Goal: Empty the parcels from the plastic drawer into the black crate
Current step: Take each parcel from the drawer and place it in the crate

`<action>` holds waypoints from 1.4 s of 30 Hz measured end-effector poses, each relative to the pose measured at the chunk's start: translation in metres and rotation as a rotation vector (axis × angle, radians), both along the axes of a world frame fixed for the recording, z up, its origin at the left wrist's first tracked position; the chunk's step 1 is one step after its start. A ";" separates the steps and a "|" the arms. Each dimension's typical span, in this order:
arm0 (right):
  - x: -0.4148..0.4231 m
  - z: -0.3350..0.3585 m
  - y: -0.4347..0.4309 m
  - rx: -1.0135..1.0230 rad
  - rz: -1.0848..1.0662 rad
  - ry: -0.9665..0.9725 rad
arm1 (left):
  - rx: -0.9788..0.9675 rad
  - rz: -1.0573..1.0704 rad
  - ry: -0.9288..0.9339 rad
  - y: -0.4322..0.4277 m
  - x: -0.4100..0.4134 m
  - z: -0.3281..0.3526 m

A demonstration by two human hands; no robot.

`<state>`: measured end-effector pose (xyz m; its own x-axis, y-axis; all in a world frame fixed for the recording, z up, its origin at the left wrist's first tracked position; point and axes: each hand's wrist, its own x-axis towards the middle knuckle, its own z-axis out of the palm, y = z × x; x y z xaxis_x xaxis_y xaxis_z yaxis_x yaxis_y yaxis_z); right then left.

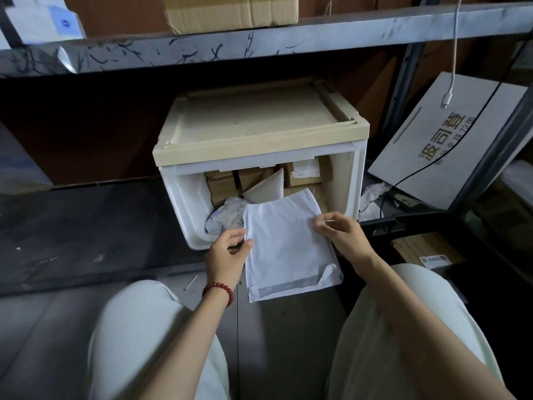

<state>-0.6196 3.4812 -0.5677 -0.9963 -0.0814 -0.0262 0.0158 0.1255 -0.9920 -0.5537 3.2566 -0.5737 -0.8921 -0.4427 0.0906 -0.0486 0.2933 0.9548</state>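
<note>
A flat white mailer parcel (288, 249) hangs out over the front of the open white plastic drawer (187, 209), which sits in a cream-topped unit on the low shelf. My left hand (226, 255) pinches the mailer's left edge and my right hand (343, 232) pinches its right edge. Inside the drawer lie several brown cardboard parcels (222, 183), a pale envelope (266, 187) and a crumpled white bag with a label (227, 215). The black crate (432, 223) stands to the right of the drawer with brown parcels (427, 249) in it.
A grey metal shelf beam (259, 41) runs overhead with a cardboard box (230, 10) on it. A grey printed box (450, 140) leans at the right, with a white cable plug (445, 99) dangling before it. My knees in pale trousers fill the bottom.
</note>
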 end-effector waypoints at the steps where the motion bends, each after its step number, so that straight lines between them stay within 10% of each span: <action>1: -0.001 0.000 0.000 -0.002 0.004 -0.001 | 0.016 -0.010 0.005 0.000 -0.001 0.000; 17: -0.002 -0.001 0.003 -0.028 0.086 -0.006 | 0.506 -0.047 -0.016 0.001 -0.010 0.009; 42: 0.003 0.010 0.000 0.086 -0.025 0.040 | -0.029 -0.162 0.003 0.009 -0.008 0.009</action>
<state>-0.6169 3.4807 -0.5575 -0.9984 -0.0552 0.0082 -0.0197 0.2102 -0.9775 -0.5614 3.2658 -0.5649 -0.9512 -0.2906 0.1041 0.0044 0.3245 0.9459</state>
